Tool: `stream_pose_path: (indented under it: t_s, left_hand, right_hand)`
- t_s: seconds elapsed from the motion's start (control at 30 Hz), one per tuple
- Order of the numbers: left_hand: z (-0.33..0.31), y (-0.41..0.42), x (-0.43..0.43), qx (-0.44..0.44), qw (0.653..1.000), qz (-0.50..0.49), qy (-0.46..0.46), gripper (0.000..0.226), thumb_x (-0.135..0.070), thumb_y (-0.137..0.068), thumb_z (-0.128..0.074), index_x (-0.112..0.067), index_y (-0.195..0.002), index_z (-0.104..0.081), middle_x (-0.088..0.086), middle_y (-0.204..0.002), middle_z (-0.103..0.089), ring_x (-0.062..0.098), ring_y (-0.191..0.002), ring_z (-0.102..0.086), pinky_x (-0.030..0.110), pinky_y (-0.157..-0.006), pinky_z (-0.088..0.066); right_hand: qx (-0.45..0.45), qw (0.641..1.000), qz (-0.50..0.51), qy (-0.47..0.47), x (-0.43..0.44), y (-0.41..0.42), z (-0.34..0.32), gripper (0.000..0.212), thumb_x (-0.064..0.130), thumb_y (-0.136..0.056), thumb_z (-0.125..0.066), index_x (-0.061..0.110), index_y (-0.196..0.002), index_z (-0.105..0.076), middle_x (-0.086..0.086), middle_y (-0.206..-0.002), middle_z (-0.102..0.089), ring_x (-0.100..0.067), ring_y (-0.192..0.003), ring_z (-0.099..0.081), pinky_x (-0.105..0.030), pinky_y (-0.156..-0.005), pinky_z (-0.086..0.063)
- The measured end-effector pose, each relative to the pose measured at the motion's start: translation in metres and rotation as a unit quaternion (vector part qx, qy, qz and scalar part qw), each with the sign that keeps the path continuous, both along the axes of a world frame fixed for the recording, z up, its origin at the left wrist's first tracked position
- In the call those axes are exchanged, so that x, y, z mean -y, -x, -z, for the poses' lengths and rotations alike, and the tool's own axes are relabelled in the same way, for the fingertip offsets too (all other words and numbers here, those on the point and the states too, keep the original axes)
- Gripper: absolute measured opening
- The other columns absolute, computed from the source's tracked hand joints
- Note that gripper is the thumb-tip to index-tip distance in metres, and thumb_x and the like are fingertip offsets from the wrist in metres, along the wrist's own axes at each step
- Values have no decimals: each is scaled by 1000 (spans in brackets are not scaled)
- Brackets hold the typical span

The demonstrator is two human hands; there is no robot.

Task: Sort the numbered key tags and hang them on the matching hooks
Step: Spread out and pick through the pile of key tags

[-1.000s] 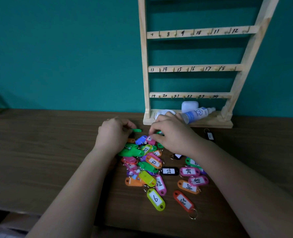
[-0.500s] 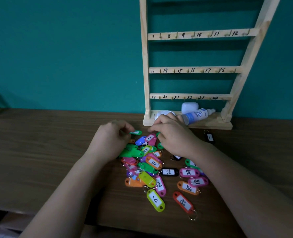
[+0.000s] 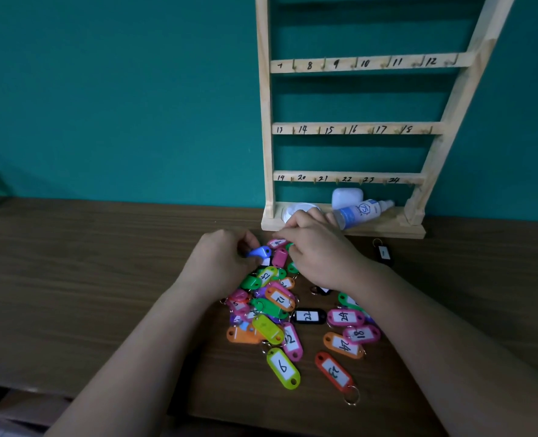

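Wooden rack (image 3: 266, 121) holds bottle (image 3: 360, 211); left hand (image 3: 220, 260) pinches blue tag (image 3: 260, 252), right hand (image 3: 321, 253) pink tag (image 3: 276, 243).

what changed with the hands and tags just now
The left hand now has a grip on a blue tag at the far end of the pile; the small green tag by its fingers is gone from view. A pink tag now shows at the fingertips of the right hand. The rest of the pile, rack and bottle stayed put.

Bare tabletop (image 3: 88, 279) stretches wide left of the key tag pile (image 3: 280, 313). Behind the pile the wooden hook rack (image 3: 264, 121) blocks the way, its base crowded by a spray bottle (image 3: 360, 211) and white case (image 3: 347, 197). A lone black tag (image 3: 384, 253) lies to the right.
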State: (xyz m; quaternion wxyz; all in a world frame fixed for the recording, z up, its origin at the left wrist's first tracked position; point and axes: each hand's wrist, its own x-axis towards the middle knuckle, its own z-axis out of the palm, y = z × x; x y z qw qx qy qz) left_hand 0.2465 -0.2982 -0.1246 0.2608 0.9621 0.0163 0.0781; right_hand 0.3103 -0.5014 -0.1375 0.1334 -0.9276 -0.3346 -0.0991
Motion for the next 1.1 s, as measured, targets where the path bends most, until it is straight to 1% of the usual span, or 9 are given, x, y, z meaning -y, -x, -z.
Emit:
stream_pose_path:
  t_s: [0.1,0.2,0.33,0.5,0.6,0.73,0.83,0.93,1.1]
  left_hand:
    - [-1,1,-1,31,999,-3,17,6,-31,-92,-78,-33,-89,-73,-17,-89,-70,-1,-88,-63,24,-76,-53]
    - [-3,2,-5,62,997,-8,42,8,-30,-93,-78,-34,-89,-73,-19,-88,-70,-1,-89,-63,26,-77,-54]
    - [-1,-1,-10,88,996,-19,22,10,-25,-93,-78,-34,-92,-75,-17,-94,-70,3,-89,-63,30,-79,-55]
    - [1,-5,-16,61,998,-31,-17,13,-22,-93,-76,-35,-93,-76,-13,-100,-69,7,-92,-64,33,-83,-58]
    - [-1,-3,-18,27,999,-26,-28,16,-21,-93,-73,-36,-92,-77,-13,-102,-68,8,-95,-63,29,-81,-56]
    - [-5,0,-17,15,999,-11,-28,8,-29,-93,-73,-35,-95,-78,-16,-101,-67,6,-96,-61,26,-80,-53]
    - [-3,-1,-14,34,999,-6,-20,12,-27,-95,-70,-34,-100,-78,-14,-105,-70,9,-102,-62,31,-87,-56]
    - [4,-10,-8,57,998,10,-26,14,-25,-94,-70,-35,-103,-75,-13,-110,-68,13,-110,-58,34,-94,-52]
    - [13,-28,2,82,996,6,-24,12,-41,-92,-73,-37,-103,-73,-9,-111,-66,19,-112,-57,45,-96,-52]
  right_hand:
    - [-8,998,-13,-62,0,-1,-4,33,18,-98,-58,39,-117,-74,14,-114,-53,-15,-117,-40,-40,-106,-26]
    - [-27,996,-39,-82,3,-1,-6,31,13,-93,-65,41,-105,-74,17,-107,-52,-13,-113,-41,-37,-104,-25]
    - [-44,996,-51,-62,4,0,-6,28,19,-90,-70,41,-107,-76,17,-109,-53,-12,-114,-41,-37,-106,-24]
    - [-32,998,-28,-50,4,-1,-5,15,34,-91,-74,40,-105,-74,17,-108,-53,-12,-113,-40,-39,-107,-25]
    - [-33,998,-20,-44,4,1,-6,14,33,-91,-73,39,-104,-72,15,-109,-51,-12,-114,-39,-38,-106,-25]
    - [-45,999,-9,-28,5,1,-9,16,34,-89,-73,37,-105,-70,13,-114,-51,-12,-118,-38,-36,-105,-22]
    - [-54,998,-6,-25,4,1,-9,17,35,-89,-73,36,-105,-69,12,-115,-51,-14,-119,-39,-38,-107,-24]
    - [-65,997,-6,-29,4,2,-10,18,34,-88,-74,37,-104,-66,11,-115,-51,-13,-119,-39,-38,-107,-25]
    - [-86,995,-11,-52,4,2,-11,20,31,-86,-77,38,-97,-63,12,-112,-53,-12,-116,-41,-36,-102,-25]
